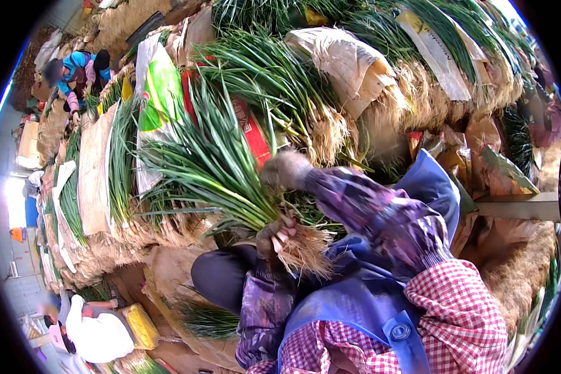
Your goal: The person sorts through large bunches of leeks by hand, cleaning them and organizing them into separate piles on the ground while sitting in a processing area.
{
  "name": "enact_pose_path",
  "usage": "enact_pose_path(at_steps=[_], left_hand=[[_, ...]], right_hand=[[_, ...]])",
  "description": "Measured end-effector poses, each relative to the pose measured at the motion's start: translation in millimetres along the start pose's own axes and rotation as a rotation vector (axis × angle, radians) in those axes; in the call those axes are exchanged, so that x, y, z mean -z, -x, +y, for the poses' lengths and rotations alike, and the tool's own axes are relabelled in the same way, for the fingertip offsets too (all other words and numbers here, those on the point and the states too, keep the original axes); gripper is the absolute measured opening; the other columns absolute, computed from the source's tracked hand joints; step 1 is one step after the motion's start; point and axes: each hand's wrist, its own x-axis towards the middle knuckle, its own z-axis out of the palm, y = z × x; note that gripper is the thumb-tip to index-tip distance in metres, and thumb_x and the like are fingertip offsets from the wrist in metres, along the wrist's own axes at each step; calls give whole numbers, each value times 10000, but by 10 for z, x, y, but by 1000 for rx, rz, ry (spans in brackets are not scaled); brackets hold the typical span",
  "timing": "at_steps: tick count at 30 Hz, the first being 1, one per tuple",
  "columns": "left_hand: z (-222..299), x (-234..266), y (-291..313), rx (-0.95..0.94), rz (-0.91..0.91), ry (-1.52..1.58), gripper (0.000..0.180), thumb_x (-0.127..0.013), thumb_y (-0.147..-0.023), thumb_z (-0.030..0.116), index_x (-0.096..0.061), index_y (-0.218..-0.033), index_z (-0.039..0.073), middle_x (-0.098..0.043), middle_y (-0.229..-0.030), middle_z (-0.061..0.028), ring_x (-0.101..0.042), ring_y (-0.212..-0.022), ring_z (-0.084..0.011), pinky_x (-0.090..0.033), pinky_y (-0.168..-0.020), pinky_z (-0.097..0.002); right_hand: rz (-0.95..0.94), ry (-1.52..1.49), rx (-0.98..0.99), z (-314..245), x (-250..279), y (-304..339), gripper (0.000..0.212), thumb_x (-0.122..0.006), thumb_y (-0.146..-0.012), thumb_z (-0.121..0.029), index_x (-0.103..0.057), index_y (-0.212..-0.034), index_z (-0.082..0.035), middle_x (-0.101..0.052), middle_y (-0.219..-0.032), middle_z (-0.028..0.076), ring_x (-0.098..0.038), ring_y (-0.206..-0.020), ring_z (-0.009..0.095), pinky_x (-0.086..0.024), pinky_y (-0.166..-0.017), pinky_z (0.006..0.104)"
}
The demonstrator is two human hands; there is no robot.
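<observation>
My left hand (268, 242), in a dark soiled glove, is wrapped round a bunch of green onions (230, 187) just above its roots. Long green leaves fan out to the upper left, and the pale stem ends with a beard of tan roots (310, 248) point down and right toward my lap. My right hand (288, 169), also gloved, is beside the upper right edge of the bunch. Motion blurs its fingers, so I cannot see whether they hold anything. More green onions (280, 87) lie heaped just beyond it.
Rows of rooted green onions run along the left and far side, partly covered by sacking (96, 174) and a white-and-green plastic sheet (159, 90). A wooden beam (520, 207) is at the right. One person (81, 71) works at upper left, another (96, 330) at lower left near a yellow bundle (140, 325).
</observation>
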Motion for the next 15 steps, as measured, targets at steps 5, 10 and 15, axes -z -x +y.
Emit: enact_pose_path(at_steps=[5,10,15], left_hand=[[93,-87,-3,-12,-178,98,397,-548,-781,112,-430,-1111,-75,-531,-888,-126,-510,-765,-170,-465,-692,-274],[95,-800,142,-432,-214,188,625,-634,-678,173,-399,-1251,93,-511,-925,-80,-460,-760,-199,-411,-700,-352],[169,-616,28,-508,-126,-35,482,-635,-722,221,-451,-1108,-1,-489,-1037,-76,-465,-945,-217,-382,-890,-388]], right_hand=[[-205,-909,-174,702,99,685,196,-599,-866,-198,-624,-816,-10,-613,-686,51,-575,-602,159,-449,-497,332],[-377,245,-37,1283,9,588,188,-647,-816,-259,-642,-962,-141,-642,-745,63,-606,-660,164,-482,-560,339],[156,348,-547,490,495,-108,402,-634,-821,-372,-573,-1126,-117,-632,-926,116,-625,-863,245,-515,-681,391]])
